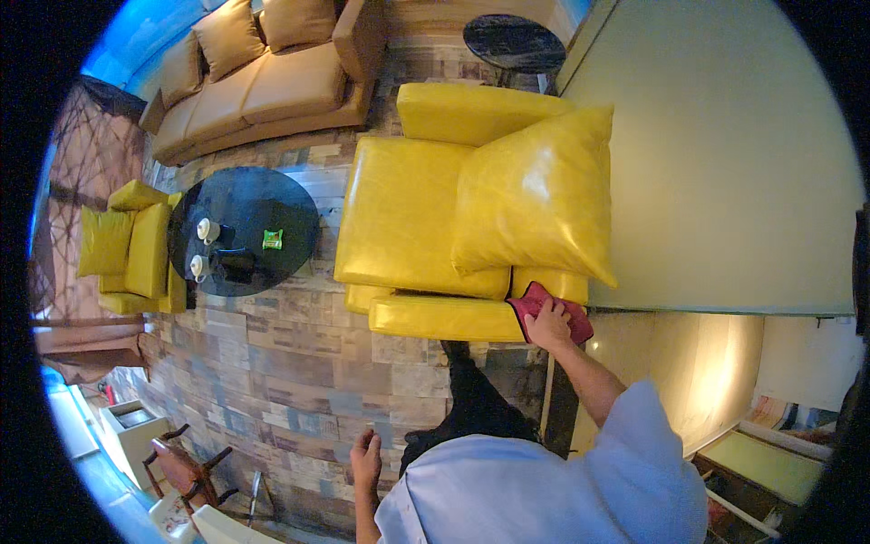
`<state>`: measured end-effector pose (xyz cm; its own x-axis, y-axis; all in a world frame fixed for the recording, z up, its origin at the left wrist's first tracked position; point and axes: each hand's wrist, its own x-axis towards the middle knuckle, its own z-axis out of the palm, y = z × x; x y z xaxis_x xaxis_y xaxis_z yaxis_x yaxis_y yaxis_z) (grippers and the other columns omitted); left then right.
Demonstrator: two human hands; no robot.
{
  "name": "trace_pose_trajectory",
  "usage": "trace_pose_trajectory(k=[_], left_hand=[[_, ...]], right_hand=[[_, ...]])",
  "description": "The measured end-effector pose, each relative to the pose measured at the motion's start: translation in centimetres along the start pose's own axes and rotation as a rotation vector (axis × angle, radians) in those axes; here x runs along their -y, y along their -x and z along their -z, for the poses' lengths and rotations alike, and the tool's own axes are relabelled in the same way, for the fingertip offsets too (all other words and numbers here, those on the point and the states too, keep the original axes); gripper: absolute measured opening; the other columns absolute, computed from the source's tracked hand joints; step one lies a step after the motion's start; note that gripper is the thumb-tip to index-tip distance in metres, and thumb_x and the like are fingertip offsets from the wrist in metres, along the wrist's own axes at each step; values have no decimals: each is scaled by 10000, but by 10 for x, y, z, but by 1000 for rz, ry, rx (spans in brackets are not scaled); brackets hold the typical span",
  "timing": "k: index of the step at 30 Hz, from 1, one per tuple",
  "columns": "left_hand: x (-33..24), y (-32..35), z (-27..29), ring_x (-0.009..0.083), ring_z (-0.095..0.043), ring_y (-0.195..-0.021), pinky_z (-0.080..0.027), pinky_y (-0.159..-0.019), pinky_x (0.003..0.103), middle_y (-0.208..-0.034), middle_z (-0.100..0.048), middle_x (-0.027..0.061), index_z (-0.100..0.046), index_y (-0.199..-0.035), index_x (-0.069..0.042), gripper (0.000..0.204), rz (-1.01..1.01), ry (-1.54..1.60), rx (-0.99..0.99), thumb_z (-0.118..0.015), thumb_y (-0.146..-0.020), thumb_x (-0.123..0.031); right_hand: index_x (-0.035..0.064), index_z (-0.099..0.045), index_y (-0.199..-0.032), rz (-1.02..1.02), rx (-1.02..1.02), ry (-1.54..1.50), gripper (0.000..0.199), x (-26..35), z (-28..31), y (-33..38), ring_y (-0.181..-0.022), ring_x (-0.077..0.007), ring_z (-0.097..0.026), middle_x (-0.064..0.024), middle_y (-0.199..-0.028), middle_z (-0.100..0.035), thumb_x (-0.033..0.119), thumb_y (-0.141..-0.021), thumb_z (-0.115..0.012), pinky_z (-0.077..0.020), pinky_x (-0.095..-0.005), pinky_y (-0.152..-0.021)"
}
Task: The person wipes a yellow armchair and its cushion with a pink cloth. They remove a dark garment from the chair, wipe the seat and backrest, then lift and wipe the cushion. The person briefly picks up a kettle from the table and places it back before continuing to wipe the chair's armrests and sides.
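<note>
My right hand presses a dark red cloth onto the back end of the near armrest of a yellow armchair. Its fingers are bent over the folded cloth, which spreads out on both sides of them. A large yellow cushion leans at the chair's back, just beyond the cloth. Low on my left side, my left hand hangs over the floor. The fingers there are loosely curled and apart from the thumb, and nothing shows in them.
A pale partition stands right behind the armchair. To the left is a round black table with two white cups and a green packet. Beyond are a tan sofa, a second yellow armchair and a small dark side table. A brown chair stands lower left.
</note>
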<state>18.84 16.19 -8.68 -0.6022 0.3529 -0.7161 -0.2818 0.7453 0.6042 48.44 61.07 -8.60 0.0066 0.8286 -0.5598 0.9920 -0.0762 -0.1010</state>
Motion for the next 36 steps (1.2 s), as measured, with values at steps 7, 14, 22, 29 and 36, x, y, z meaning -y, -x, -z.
trace_pose_trajectory(k=[7, 14, 22, 29, 36], left_hand=[[-70, -11, -34, 326, -688, -1165, -523, -1004, 397, -1256, -700, 252, -623, -1326, 61, 480, -115, -407, 206, -668, -987, -276], [-137, -36, -78, 368, -707, -1127, -559, -935, 435, -1224, -709, 258, -631, -1305, 46, 498, -255, -598, 288, -659, -988, -338], [-144, -72, -67, 374, -713, -1111, -568, -931, 439, -1211, -717, 250, -634, -1316, 21, 486, -243, -583, 305, -659, -987, -336], [-130, -105, -50, 389, -713, -1086, -563, -931, 459, -1193, -725, 235, -633, -1300, 20, 477, -175, -560, 356, -656, -988, -339], [-122, -155, -21, 369, -712, -1105, -559, -945, 450, -1204, -725, 229, -614, -1335, 18, 501, -211, -500, 374, -662, -986, -338]], right_hand=[[39, -347, -1567, 356, -237, 3, 706, 37, -99, 2, -1446, -539, -301, -238, -1576, -362, 232, -948, -625, -248, -700, -1156], [32, -470, -1475, 980, -316, -129, 551, 157, -116, 1, -1335, -409, -480, -192, -1376, -549, 148, -939, -517, -329, -584, -1152], [61, -693, -1136, 938, -333, -182, 264, 53, -103, -16, -1230, -359, -567, -145, -1198, -629, 153, -907, -601, -428, -508, -1088], [58, -690, -1034, 1104, -116, 151, 204, 10, -72, 3, -1365, -433, -441, -173, -1279, -565, 161, -868, -637, -291, -625, -1183], [104, -603, -1317, 1261, -97, 58, 552, 163, -123, -9, -1430, -447, -362, -185, -1390, -488, 318, -830, -748, -271, -664, -1169]])
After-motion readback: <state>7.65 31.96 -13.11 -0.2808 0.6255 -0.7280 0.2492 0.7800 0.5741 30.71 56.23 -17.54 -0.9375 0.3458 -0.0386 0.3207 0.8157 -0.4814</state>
